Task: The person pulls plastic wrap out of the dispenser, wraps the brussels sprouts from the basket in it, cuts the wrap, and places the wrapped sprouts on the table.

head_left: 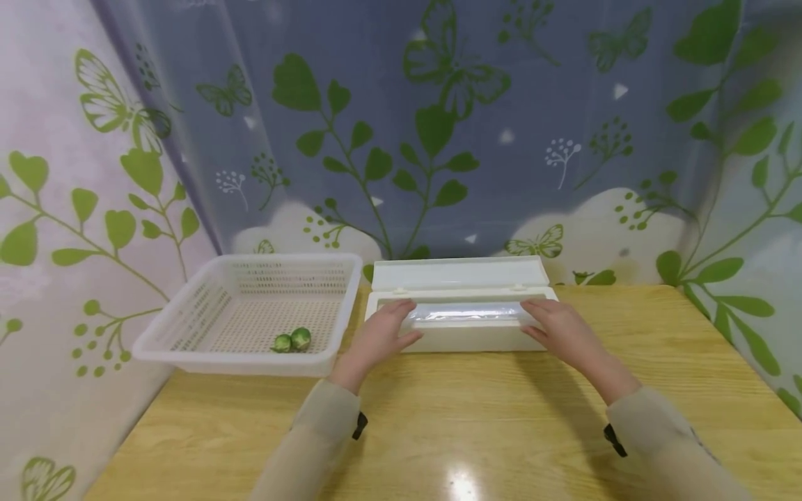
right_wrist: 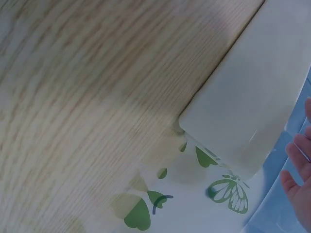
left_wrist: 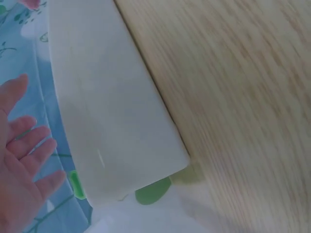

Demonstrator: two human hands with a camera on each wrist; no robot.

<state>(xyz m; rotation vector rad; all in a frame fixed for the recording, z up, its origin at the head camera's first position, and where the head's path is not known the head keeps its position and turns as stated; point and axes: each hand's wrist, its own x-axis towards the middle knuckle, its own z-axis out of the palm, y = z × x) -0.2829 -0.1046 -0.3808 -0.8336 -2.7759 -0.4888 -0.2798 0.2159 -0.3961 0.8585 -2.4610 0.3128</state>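
A long white dispenser box (head_left: pixel 470 339) stands on the table with its hinged lid (head_left: pixel 460 274) raised at the back. Along its opening lies a shiny clear roll of plastic wrap (head_left: pixel 466 312). My left hand (head_left: pixel 383 334) reaches over the left part of the box, fingertips right at that end of the roll. At the opposite end, my right hand (head_left: pixel 564 332) is placed the same way, its thumb apart from the fingers. Both wrist views show the box's plain front, with the left hand (left_wrist: pixel 24 165) and right hand (right_wrist: pixel 302 165) above it, fingers spread and fairly straight.
To the left, a white perforated plastic basket (head_left: pixel 247 358) holds two small round green vegetables (head_left: pixel 294 339). The wooden table (head_left: pixel 476 417) extends in front of the box. A blue and white curtain (head_left: pixel 388 125) with printed leaves and butterflies hangs close behind.
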